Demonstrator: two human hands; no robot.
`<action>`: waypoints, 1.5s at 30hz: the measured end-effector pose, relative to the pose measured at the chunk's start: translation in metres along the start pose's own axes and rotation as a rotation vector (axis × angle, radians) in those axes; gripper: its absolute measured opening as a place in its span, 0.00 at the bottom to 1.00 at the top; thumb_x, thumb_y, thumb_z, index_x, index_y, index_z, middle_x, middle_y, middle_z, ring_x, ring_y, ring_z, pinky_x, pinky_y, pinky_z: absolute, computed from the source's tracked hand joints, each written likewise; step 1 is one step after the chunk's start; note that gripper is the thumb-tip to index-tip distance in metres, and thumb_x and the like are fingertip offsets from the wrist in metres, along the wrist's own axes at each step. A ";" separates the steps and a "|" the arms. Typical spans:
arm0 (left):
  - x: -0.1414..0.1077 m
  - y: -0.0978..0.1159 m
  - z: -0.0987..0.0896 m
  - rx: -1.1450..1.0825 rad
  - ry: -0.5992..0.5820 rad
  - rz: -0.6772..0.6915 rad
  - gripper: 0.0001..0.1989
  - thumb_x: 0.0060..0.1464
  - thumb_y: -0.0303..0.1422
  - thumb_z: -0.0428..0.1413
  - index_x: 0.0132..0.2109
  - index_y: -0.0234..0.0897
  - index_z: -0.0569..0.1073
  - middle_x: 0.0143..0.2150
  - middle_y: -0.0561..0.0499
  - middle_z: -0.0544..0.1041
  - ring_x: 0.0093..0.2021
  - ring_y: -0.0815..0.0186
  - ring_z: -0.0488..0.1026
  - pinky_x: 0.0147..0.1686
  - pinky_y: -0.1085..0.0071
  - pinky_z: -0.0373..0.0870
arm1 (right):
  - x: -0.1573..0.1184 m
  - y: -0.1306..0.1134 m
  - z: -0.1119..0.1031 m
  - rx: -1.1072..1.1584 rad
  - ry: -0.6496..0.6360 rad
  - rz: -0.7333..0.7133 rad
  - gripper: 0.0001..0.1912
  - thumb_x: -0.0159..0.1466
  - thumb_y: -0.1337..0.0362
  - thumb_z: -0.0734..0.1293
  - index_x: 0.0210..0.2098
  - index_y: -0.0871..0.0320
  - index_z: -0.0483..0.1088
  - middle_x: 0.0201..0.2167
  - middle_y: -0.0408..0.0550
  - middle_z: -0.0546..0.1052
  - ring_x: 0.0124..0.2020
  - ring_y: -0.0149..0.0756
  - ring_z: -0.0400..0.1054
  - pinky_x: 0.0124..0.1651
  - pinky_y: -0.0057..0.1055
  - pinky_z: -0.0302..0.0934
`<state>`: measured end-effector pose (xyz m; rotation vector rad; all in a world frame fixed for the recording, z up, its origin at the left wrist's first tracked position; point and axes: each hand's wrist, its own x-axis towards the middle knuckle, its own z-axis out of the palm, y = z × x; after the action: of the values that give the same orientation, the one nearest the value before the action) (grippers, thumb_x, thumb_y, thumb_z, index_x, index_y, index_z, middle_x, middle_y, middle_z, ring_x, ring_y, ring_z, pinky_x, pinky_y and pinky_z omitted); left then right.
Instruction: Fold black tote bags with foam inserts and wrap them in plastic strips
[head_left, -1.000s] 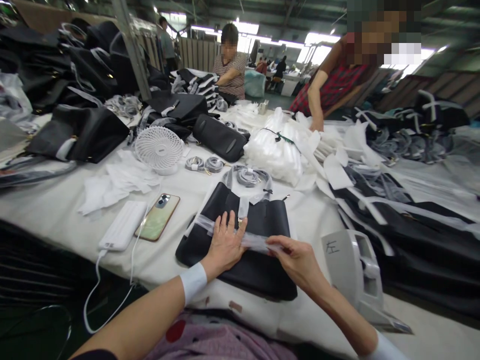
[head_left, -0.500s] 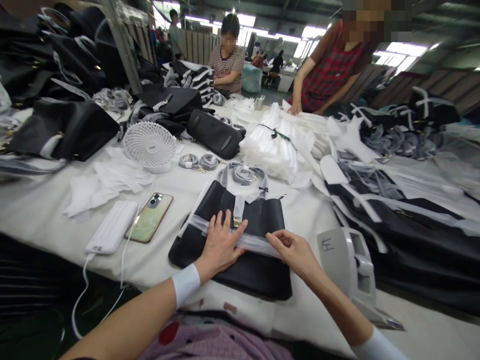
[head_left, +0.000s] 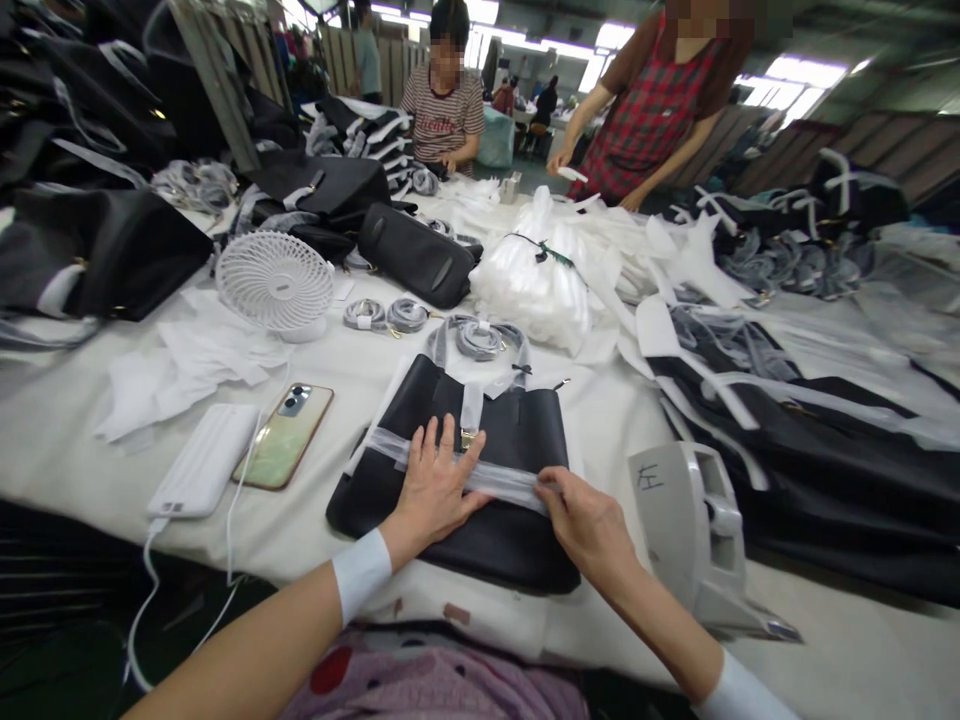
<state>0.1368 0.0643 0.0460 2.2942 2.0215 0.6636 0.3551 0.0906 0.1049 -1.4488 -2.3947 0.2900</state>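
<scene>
A black bag (head_left: pixel 480 550) lies flat on the white-covered table, its wrapped handle pointing away from me. Across its front runs a translucent wrapped strip (head_left: pixel 517 482), just below a gold clasp (head_left: pixel 468 438). My left hand (head_left: pixel 436 485) rests on the strip and the bag with its fingers spread. At the bag's right side, my right hand (head_left: pixel 581 510) pinches the strip's right part between thumb and fingers. A coiled wrapped strap (head_left: pixel 481 338) lies inside the handle loop.
To the left are a phone (head_left: pixel 285 437), a white power bank (head_left: pixel 201 462) with cable and a white fan (head_left: pixel 274 285). A tape dispenser (head_left: pixel 679 520) stands close by my right hand. Black bags (head_left: pixel 840 480) lie at the right. Two people work across the table.
The whole view has shifted slightly. My right hand has closed more firmly on the strip's right part, while my left hand stays spread on the bag. The person in red plaid has raised a hand.
</scene>
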 end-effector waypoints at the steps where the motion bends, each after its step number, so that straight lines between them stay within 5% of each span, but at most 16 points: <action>1: 0.000 0.000 0.000 -0.001 -0.005 0.003 0.41 0.52 0.54 0.57 0.68 0.49 0.54 0.71 0.38 0.49 0.69 0.37 0.47 0.64 0.41 0.45 | -0.002 0.002 0.002 -0.035 0.006 -0.004 0.12 0.68 0.61 0.56 0.39 0.55 0.70 0.33 0.48 0.79 0.32 0.41 0.74 0.33 0.34 0.62; 6: 0.001 0.000 0.000 0.002 -0.028 0.017 0.45 0.49 0.57 0.58 0.69 0.49 0.53 0.72 0.37 0.47 0.69 0.36 0.46 0.63 0.39 0.45 | -0.005 0.015 0.012 0.037 0.021 0.056 0.12 0.68 0.58 0.57 0.38 0.53 0.70 0.25 0.43 0.75 0.26 0.37 0.70 0.29 0.30 0.57; 10: -0.004 -0.003 0.000 0.015 -0.040 0.105 0.38 0.53 0.53 0.57 0.68 0.56 0.55 0.73 0.44 0.46 0.70 0.37 0.43 0.63 0.35 0.39 | -0.004 0.025 0.019 0.152 0.023 0.113 0.12 0.67 0.56 0.59 0.44 0.53 0.68 0.21 0.39 0.69 0.22 0.35 0.67 0.28 0.30 0.56; 13: -0.005 -0.007 -0.003 0.027 -0.078 0.332 0.30 0.60 0.46 0.53 0.67 0.58 0.55 0.73 0.51 0.47 0.71 0.42 0.42 0.64 0.36 0.32 | -0.003 0.029 0.020 0.213 0.004 0.136 0.13 0.66 0.56 0.59 0.45 0.54 0.67 0.20 0.37 0.66 0.22 0.35 0.65 0.28 0.30 0.55; 18: 0.006 0.007 -0.007 -0.014 -0.237 0.720 0.27 0.67 0.41 0.40 0.70 0.40 0.50 0.72 0.50 0.50 0.72 0.57 0.42 0.69 0.53 0.35 | -0.002 0.032 0.018 0.300 -0.011 0.138 0.13 0.65 0.57 0.59 0.46 0.55 0.65 0.20 0.36 0.63 0.22 0.34 0.63 0.29 0.30 0.55; 25: -0.007 0.064 0.014 0.026 -0.229 0.388 0.41 0.61 0.57 0.38 0.70 0.32 0.47 0.72 0.37 0.47 0.70 0.41 0.43 0.63 0.35 0.42 | -0.003 0.034 0.022 0.369 0.034 0.144 0.12 0.64 0.60 0.59 0.46 0.55 0.64 0.19 0.35 0.61 0.20 0.33 0.61 0.28 0.29 0.54; 33: -0.016 0.070 0.024 0.053 -0.181 0.341 0.46 0.57 0.62 0.37 0.71 0.34 0.44 0.73 0.40 0.44 0.71 0.43 0.40 0.64 0.36 0.37 | -0.009 0.030 0.021 0.380 0.222 0.128 0.08 0.65 0.62 0.61 0.43 0.57 0.66 0.20 0.36 0.65 0.20 0.32 0.62 0.26 0.29 0.58; 36: -0.017 0.070 0.023 0.041 -0.171 0.332 0.46 0.57 0.62 0.38 0.71 0.35 0.44 0.73 0.41 0.44 0.71 0.44 0.40 0.64 0.37 0.36 | -0.022 0.027 0.004 0.243 0.331 -0.107 0.10 0.67 0.66 0.59 0.46 0.58 0.68 0.34 0.48 0.76 0.34 0.36 0.71 0.40 0.32 0.64; 39: -0.018 0.070 0.024 0.025 -0.171 0.342 0.45 0.58 0.61 0.37 0.71 0.35 0.44 0.73 0.43 0.43 0.71 0.44 0.39 0.64 0.36 0.36 | -0.039 0.025 -0.001 -0.013 0.224 -0.370 0.19 0.66 0.71 0.58 0.56 0.57 0.66 0.52 0.53 0.75 0.56 0.43 0.66 0.60 0.44 0.53; 42: -0.019 0.069 0.025 0.026 -0.164 0.341 0.43 0.60 0.59 0.36 0.71 0.34 0.44 0.73 0.44 0.42 0.71 0.44 0.38 0.64 0.36 0.37 | -0.053 0.029 0.013 -0.138 0.151 -0.377 0.24 0.66 0.74 0.56 0.61 0.58 0.62 0.57 0.53 0.72 0.62 0.44 0.60 0.66 0.52 0.39; 45: -0.020 0.067 0.024 0.045 -0.140 0.360 0.40 0.62 0.55 0.38 0.71 0.34 0.44 0.74 0.47 0.38 0.71 0.41 0.37 0.64 0.36 0.38 | -0.060 0.036 0.033 -0.139 0.153 -0.319 0.26 0.67 0.75 0.53 0.63 0.61 0.58 0.59 0.54 0.70 0.65 0.44 0.55 0.67 0.54 0.36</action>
<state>0.2063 0.0404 0.0368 2.6756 1.5963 0.4525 0.3980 0.0543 0.0522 -1.0726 -2.5081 -0.0630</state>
